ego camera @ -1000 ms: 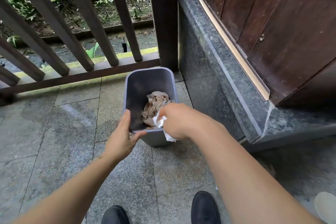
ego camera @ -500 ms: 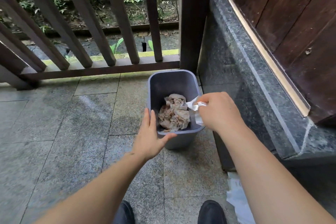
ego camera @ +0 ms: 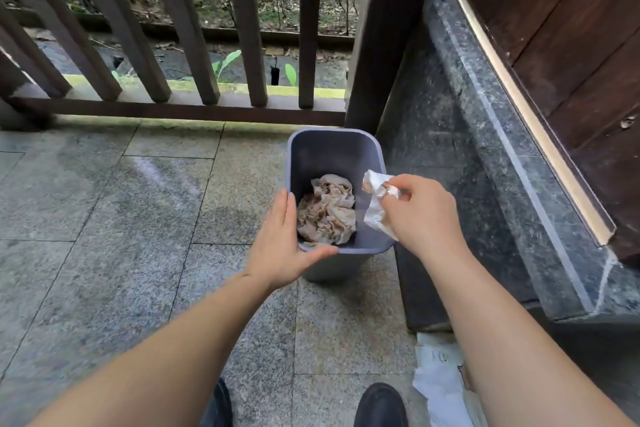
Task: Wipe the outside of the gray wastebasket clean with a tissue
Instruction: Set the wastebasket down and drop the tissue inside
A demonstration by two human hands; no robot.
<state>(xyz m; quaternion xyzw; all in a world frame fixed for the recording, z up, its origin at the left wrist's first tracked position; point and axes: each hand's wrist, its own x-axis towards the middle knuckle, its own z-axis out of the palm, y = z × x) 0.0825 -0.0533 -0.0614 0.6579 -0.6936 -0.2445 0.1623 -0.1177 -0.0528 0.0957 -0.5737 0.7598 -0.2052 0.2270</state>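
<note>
Now the right hand (ego camera: 420, 215) pinches the tissue (ego camera: 375, 204) at the wastebasket (ego camera: 334, 152)'s three-o'clock rim, while the left hand (ego camera: 282, 239), fingers straight, steadies the seven-o'clock corner. Crumpled, stained paper (ego camera: 327, 210) lies inside. Wiping looks underway, but how much of the outside remains I cannot tell.

Wooden railing (ego camera: 180, 45), stone ledge (ego camera: 485, 163), black shoes (ego camera: 381, 404).

Left hand (ego camera: 282, 246) steadies gray wastebasket (ego camera: 334, 152); right hand (ego camera: 424, 215) pinches seemingly soiled tissue (ego camera: 374, 211).
</note>
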